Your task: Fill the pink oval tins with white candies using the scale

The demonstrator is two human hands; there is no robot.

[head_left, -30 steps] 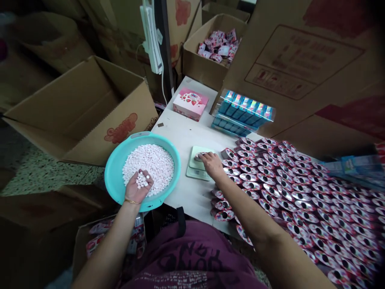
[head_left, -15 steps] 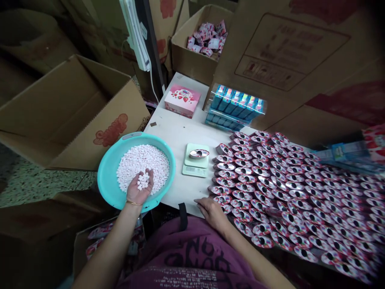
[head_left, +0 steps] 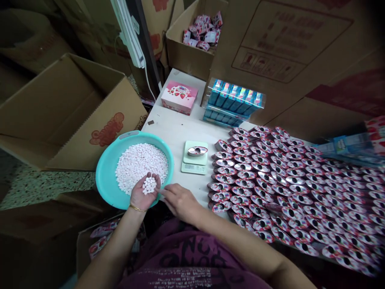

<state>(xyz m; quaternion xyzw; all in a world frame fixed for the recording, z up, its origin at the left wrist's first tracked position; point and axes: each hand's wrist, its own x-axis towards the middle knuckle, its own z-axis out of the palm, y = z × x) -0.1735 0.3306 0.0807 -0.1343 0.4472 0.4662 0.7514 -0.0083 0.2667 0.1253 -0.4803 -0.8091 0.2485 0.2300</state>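
Note:
My left hand (head_left: 143, 194) is palm up and cupped round a small heap of white candies (head_left: 149, 186), above the near right rim of a turquoise basin (head_left: 104, 176). Many more loose white candies (head_left: 138, 162) fill the middle of the basin. My right hand (head_left: 180, 202) reaches in from the right, its fingertips close beside the left fingers; its fingers are stretched out and I see nothing held in them. On the table, a pale green scale (head_left: 194, 167) carries one small oval container (head_left: 197, 151) with a dark hole in its top.
Rows of similar oval containers (head_left: 264, 178) cover the right of the table. A pink strawberry box (head_left: 179, 96) and blue packs in clear plastic (head_left: 234, 98) stand at the back. Cardboard boxes surround the table: an open one (head_left: 120, 112) at left, another (head_left: 188, 60) holding printed packs behind.
My right hand has moved left from the table beside the oval containers to my left hand. The left hand, still cupping candies, has shifted slightly right toward the basin's rim.

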